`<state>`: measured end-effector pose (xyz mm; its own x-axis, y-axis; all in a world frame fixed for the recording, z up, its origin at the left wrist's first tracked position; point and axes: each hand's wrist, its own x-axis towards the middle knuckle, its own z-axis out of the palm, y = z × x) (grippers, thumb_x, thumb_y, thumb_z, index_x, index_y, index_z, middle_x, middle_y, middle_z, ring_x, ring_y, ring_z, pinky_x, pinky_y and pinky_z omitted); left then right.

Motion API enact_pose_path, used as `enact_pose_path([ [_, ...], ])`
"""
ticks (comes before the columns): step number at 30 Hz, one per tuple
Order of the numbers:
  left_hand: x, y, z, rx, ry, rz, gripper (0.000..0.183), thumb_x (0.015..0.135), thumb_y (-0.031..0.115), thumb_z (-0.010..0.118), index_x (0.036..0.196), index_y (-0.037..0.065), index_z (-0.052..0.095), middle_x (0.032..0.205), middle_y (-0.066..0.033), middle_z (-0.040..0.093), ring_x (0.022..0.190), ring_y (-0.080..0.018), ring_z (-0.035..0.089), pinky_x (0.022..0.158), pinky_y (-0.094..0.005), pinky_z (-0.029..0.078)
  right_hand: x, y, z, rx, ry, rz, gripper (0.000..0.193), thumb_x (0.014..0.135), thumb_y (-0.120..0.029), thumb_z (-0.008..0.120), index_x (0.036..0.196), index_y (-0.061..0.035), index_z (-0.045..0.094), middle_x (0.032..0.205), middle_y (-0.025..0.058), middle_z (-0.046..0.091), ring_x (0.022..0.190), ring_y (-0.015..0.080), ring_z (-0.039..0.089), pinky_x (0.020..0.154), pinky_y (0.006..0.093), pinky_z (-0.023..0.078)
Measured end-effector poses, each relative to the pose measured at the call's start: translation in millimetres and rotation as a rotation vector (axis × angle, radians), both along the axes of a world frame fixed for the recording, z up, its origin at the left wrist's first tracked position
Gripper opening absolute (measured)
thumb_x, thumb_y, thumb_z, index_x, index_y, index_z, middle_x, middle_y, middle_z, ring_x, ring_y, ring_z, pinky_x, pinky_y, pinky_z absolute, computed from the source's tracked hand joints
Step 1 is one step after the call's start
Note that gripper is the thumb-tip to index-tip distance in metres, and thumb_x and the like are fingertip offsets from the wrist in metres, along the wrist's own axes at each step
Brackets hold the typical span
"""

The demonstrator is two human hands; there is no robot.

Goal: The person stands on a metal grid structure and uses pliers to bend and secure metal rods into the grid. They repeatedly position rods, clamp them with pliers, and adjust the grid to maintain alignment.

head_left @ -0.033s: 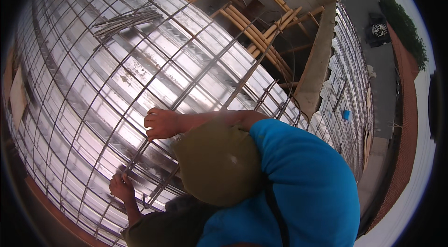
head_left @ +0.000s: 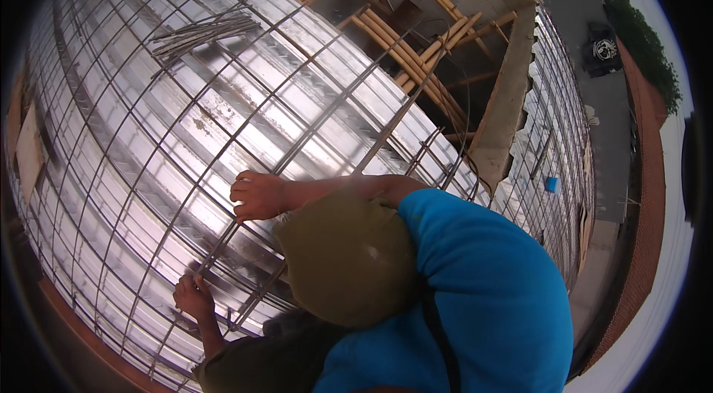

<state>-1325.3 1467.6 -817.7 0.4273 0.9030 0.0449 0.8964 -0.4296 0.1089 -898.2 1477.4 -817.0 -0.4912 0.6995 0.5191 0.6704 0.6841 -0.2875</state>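
Silver metal sheets (head_left: 249, 96) with long ridges fill most of the frame, shiny but dirty in spots. Over them lies a net of thin, dark bars (head_left: 194, 101) that cross to make boxes. Smooth blue cloth (head_left: 490, 282) makes a big round hump at the lower right, and beside it is a smaller, dull olive cloth lump (head_left: 349, 263). Round yellow poles (head_left: 401, 48) sit at the upper middle. A bunch of thin rods (head_left: 204, 33) lies at the upper left. Below the middle, toward the left, one steel bar (head_left: 217, 249) slants between the hands, from lower left to upper right. The right hand (head_left: 258, 196), half curled, is by its upper part; the left hand (head_left: 194, 298), curled more, is by its lower part. Both look about as near, and I can't tell if either grips it.
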Motion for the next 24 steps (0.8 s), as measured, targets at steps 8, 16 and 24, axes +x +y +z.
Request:
enact_pose_path([
  [8, -14, 10, 9, 0.218, 0.021, -0.021, 0.048, 0.108, 0.053, 0.055, 0.084, 0.011, 0.057, 0.081, -0.0080, 0.058, 0.077, -0.0328, 0.059, 0.070, -0.0487, 0.043, -10, 4, 17, 0.013, -0.099, -0.008, 0.032, 0.100, -0.046, 0.070, 0.085, -0.0186, 0.064, 0.088, -0.0006, 0.056, 0.096, 0.0216, 0.061, 0.099, 0.0432, 0.049],
  [16, -42, 74, 130, 0.517, 0.121, -0.103, 0.056, 0.103, 0.065, 0.056, 0.083, 0.012, 0.052, 0.079, -0.0057, 0.054, 0.074, -0.0296, 0.057, 0.067, -0.0455, 0.043, -45, 33, 76, -0.048, -0.066, -0.105, 0.036, 0.104, -0.048, 0.066, 0.084, -0.0190, 0.059, 0.076, -0.0004, 0.058, 0.065, 0.0213, 0.063, 0.060, 0.0393, 0.051],
  [24, -15, 78, 276, 0.714, 0.347, -0.226, 0.064, 0.106, 0.070, 0.039, 0.078, 0.013, 0.045, 0.075, -0.0066, 0.045, 0.069, -0.0289, 0.053, 0.064, -0.0432, 0.043, -34, 33, 145, 0.053, 0.116, -0.116, 0.042, 0.104, -0.049, 0.067, 0.080, -0.0166, 0.057, 0.067, 0.0007, 0.056, 0.058, 0.0231, 0.064, 0.050, 0.0400, 0.050],
])
